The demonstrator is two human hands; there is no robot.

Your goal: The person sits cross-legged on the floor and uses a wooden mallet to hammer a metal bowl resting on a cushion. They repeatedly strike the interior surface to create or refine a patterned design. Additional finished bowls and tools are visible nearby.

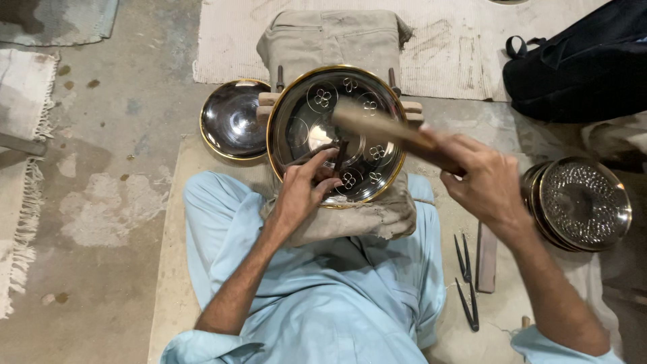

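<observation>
Left hand [303, 192]: fingers pinched around a thin dark punch [339, 156] set tip-down on the engraved metal plate [337, 131]. Right hand [482, 185]: closed around the handle of a wooden mallet [387, 131], blurred, its head above the plate. The plate rests tilted on a cloth pad [364, 216] over the person's lap. A smaller dark bowl [232, 120] lies just left of it. Stacked hammered plates [583, 202] sit to the right, with dividers [466, 283] on the floor nearby.
</observation>
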